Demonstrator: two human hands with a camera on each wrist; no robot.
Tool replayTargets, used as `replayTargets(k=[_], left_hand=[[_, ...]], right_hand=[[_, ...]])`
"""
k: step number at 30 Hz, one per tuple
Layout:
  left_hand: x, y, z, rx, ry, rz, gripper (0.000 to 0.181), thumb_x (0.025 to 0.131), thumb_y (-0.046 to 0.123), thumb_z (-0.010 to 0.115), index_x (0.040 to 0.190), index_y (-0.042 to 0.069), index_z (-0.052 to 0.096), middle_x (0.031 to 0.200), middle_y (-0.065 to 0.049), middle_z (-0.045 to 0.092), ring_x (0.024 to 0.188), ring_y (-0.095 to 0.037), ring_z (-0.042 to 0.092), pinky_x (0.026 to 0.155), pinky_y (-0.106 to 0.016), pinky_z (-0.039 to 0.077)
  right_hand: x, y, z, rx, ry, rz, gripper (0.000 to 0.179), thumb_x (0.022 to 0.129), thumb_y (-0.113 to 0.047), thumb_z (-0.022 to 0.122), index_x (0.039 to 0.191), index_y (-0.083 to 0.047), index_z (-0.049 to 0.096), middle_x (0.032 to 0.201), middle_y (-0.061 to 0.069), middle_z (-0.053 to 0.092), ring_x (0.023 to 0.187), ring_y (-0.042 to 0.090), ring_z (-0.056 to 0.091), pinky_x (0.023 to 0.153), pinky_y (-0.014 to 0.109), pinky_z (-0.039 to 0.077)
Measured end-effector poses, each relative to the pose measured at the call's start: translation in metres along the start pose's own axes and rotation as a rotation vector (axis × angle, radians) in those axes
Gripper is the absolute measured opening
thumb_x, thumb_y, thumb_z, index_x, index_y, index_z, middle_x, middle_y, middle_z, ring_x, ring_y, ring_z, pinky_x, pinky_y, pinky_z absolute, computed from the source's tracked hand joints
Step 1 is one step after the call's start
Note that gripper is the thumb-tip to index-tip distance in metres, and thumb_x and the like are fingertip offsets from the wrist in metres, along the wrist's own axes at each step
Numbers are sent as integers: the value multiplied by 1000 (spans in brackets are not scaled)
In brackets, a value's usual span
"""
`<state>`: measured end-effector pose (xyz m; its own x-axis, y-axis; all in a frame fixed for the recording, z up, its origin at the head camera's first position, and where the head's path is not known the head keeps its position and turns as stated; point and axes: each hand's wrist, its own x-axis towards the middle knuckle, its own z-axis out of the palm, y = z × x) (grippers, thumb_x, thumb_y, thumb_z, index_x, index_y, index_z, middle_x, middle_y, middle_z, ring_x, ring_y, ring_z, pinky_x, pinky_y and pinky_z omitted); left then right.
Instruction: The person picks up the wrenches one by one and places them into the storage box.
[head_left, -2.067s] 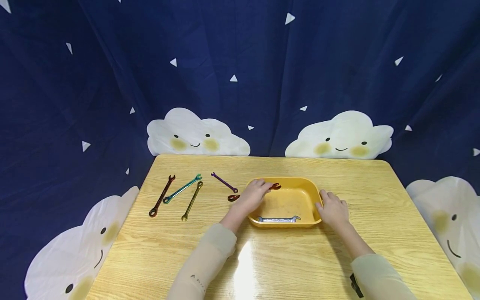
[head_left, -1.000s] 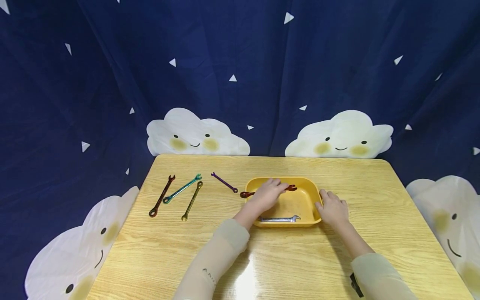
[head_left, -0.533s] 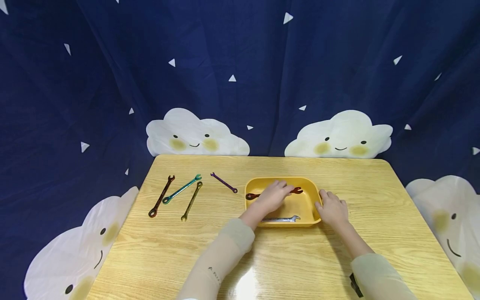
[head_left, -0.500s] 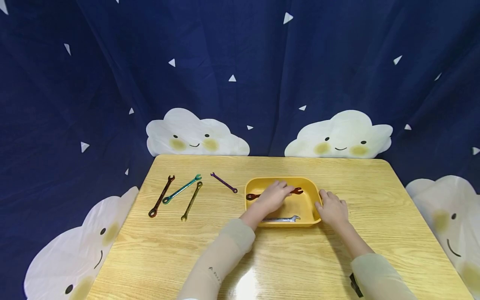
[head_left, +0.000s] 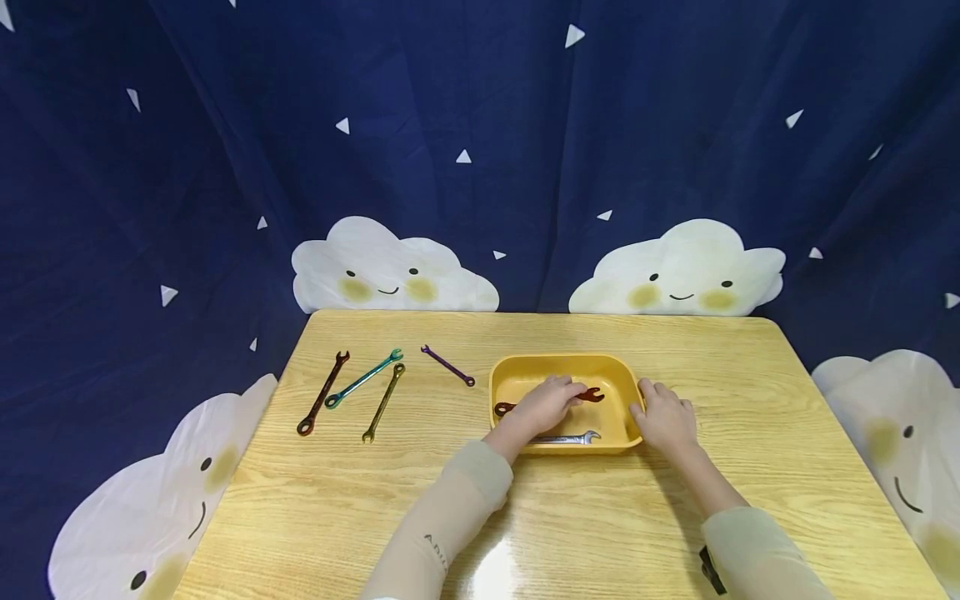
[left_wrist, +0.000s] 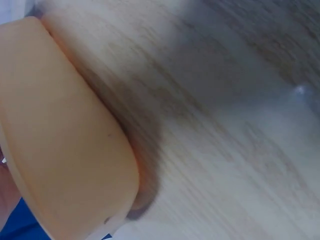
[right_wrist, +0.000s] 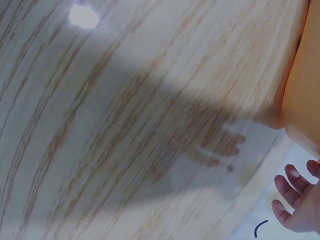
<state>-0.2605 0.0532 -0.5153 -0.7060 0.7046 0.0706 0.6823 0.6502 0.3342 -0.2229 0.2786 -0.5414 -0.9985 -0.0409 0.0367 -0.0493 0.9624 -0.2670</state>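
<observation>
My left hand (head_left: 549,403) reaches down into a yellow plastic bin (head_left: 626,379) and grips a dark red combination wrench (head_left: 594,395) around the middle, which the fingers cover. The wrench's ring end pokes out left of the hand, its jaw end to the right. A silver wrench (head_left: 576,438) lies along the bin's near side, partly hidden by my left wrist. At the right end, my right hand (head_left: 666,415) pinches the bin's rim with thumb and forefinger; the other fingers (right_wrist: 287,192) curl loosely outside it. The bin's outer wall (left_wrist: 65,130) fills the left wrist view's left side.
On the left of the wooden table (head_left: 585,533) lie a dark red wrench (head_left: 324,393), a teal wrench (head_left: 365,378), a gold wrench (head_left: 384,402) and a purple wrench (head_left: 447,365). A dark blue curtain (head_left: 525,125) with clouds hangs behind the table.
My left hand has carried the dark red wrench rightward over the bin's left rim and down inside, then slightly toward the near side. My right hand has stayed at the rim.
</observation>
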Motion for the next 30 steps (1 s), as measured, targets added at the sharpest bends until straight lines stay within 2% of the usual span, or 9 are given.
replayTargets(k=[6,9,13,16,18,23,26,30], left_hand=[[0,-6,9,-85,-2,46,26,93,18,52,117,12,59,102,-3,61,91,-14,57,81,-19,44],[0,-8,12,-132,-26,38,26,93,18,52,117,11,59,107,-4,61,97,-13,57,86,-18,43],[1,-9,14,-170,-64,18,26,93,19,51,117,11,59,107,-3,61,98,-12,56,87,-18,42],[3,-9,15,-211,-85,-13,26,93,19,51,116,10,60,107,-3,61,98,-12,56,87,-19,42],[4,-9,16,-269,-96,-54,26,92,20,53,114,10,62,108,-2,62,98,-11,57,87,-18,42],[6,-10,24,-429,-93,-142,22,89,17,58,108,9,66,98,-2,66,83,-7,55,76,-16,43],[7,-10,29,-457,-91,-165,20,88,17,61,105,8,67,93,-1,66,76,-5,52,71,-15,42],[7,-8,33,-457,-93,-192,18,85,16,64,100,7,69,88,-1,67,75,-4,52,71,-15,42]], right_hand=[[0,-1,0,0,-7,5,42,92,-25,43,126,-1,41,120,26,48,108,46,45,85,62,31],[0,-1,0,-3,-7,4,42,92,-25,43,126,0,41,120,26,48,108,46,45,85,61,31],[0,-1,1,-8,-8,4,43,92,-25,43,127,0,40,120,27,47,107,46,45,85,61,31],[0,0,1,-10,-3,2,43,92,-26,44,127,-1,40,120,27,47,107,46,46,85,61,31],[0,0,1,-9,-1,-2,42,92,-25,43,126,-1,40,120,26,48,106,46,46,85,61,32],[0,0,1,-6,-1,-4,41,92,-25,44,125,-1,41,118,25,49,105,45,47,84,61,32],[0,0,0,-8,-1,-4,41,92,-25,44,125,-1,41,118,25,49,105,45,47,84,61,32],[0,-1,0,-10,5,-7,41,92,-25,45,124,-1,42,118,26,49,105,45,47,83,60,33]])
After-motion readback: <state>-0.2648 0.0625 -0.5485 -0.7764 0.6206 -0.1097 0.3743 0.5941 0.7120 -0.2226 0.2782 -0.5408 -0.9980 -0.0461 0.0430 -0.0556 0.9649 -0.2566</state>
